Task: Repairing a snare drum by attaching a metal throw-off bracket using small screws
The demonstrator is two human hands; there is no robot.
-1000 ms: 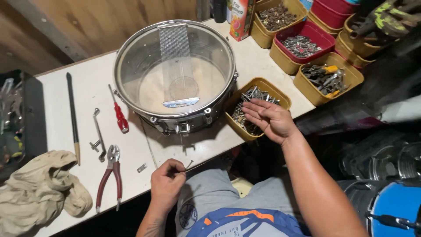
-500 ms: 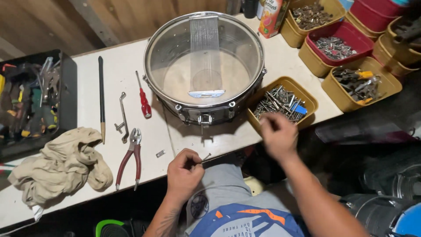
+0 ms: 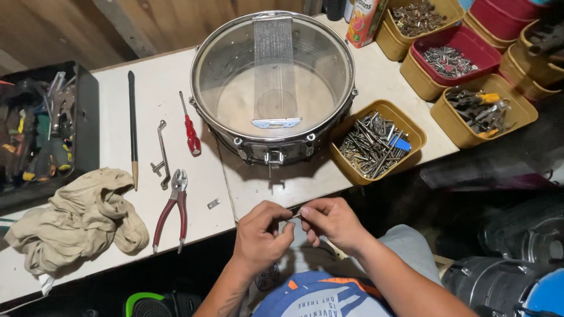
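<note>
Over my lap, just in front of the bench edge, my left hand (image 3: pixel 261 235) and my right hand (image 3: pixel 330 222) meet, fingertips pinched together on a small metal screw (image 3: pixel 294 217) held between them. Behind them a chrome snare drum (image 3: pixel 273 88) lies upside down on the white bench (image 3: pixel 170 117), its snare wires running across the clear head. To the right of the drum, a yellow tub of long metal screws (image 3: pixel 376 141) sits at the bench edge.
Left of the drum lie a red screwdriver (image 3: pixel 191 126), a drum key (image 3: pixel 160 154), red-handled pliers (image 3: pixel 173 208), a dark rod (image 3: pixel 133 126), a beige rag (image 3: pixel 76 220) and a black toolbox (image 3: pixel 41 132). More tubs of parts (image 3: pixel 449 56) stand at the back right. A second drum (image 3: pixel 511 287) sits low right.
My right hand left the yellow screw tub and came down to meet my left hand in front of the bench. The view shifted so the drum sits further right.
</note>
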